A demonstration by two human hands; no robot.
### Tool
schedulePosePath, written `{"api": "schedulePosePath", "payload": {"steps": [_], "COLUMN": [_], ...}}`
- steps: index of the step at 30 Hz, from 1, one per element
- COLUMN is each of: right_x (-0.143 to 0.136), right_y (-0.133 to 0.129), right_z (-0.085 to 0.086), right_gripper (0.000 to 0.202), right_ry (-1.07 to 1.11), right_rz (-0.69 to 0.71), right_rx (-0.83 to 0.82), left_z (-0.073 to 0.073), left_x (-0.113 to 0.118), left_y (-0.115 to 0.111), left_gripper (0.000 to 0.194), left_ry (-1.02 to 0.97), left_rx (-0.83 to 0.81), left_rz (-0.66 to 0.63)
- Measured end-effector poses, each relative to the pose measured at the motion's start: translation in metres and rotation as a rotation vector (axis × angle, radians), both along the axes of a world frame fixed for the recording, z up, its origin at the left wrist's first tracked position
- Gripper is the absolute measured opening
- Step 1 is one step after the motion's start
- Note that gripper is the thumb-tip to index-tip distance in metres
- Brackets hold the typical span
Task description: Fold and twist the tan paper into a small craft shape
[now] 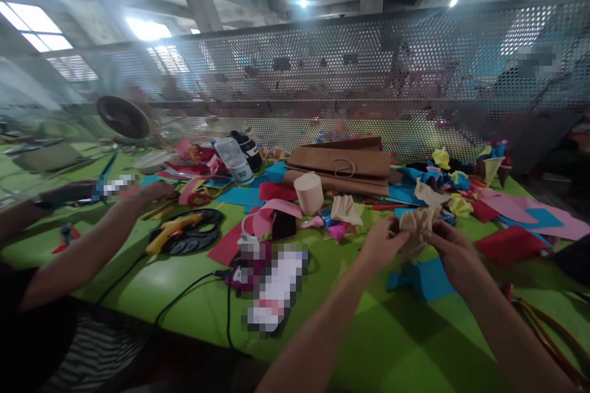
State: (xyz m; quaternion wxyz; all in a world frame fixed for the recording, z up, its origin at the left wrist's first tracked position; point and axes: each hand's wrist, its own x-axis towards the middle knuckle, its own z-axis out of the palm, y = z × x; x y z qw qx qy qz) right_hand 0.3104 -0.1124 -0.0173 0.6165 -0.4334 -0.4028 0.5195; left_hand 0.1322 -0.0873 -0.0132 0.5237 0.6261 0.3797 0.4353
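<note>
Both of my hands grip a piece of crinkled tan paper (415, 228) above the green table. My left hand (383, 239) pinches its left side, and my right hand (449, 242) has hold of its right side. Beneath them lies a folded blue paper (431, 279). Left of my left hand sits a crumpled cream paper (346, 210) with small pink and blue twisted pieces (332, 226) against it. A pale roll (308, 194) stands upright farther left.
A yellow glue gun (173, 233) rests on a black holder, with cords running nearby. A pixelated phone (279, 288) and dark phone (283, 225) lie left. Brown paper sheets (338, 165) and a bottle (234, 161) stand behind. Yellow-handled scissors (548, 334) lie right. A co-worker's arms (96, 239) reach in.
</note>
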Motion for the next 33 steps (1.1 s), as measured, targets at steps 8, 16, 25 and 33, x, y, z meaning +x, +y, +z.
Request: {"api": "schedulePosePath", "payload": {"steps": [8,16,25,33], "right_x": [0.001,0.001,0.002,0.003], "right_y": [-0.003,-0.006,-0.003,-0.003], "right_z": [0.009,0.006,0.008,0.002], "right_gripper": [0.033,0.032,0.029,0.037], "right_ry": [0.160,0.122,0.077,-0.035], "right_rz": [0.054,0.081,-0.096,-0.006], "right_rx": [0.004,-0.075,0.076,0.020], "left_z": [0.003,0.002,0.002,0.011], "left_x": [0.000,0.003,0.002,0.000], "left_y": [0.002,0.000,0.003,-0.003], "left_gripper": [0.021,0.016,0.013,0.032], "left_ry": [-0.211,-0.252,-0.273,-0.413], "left_rx": [-0.162,-0.246,-0.156,-0.356], "left_rz": [0.000,-0.004,0.033,0.043]}}
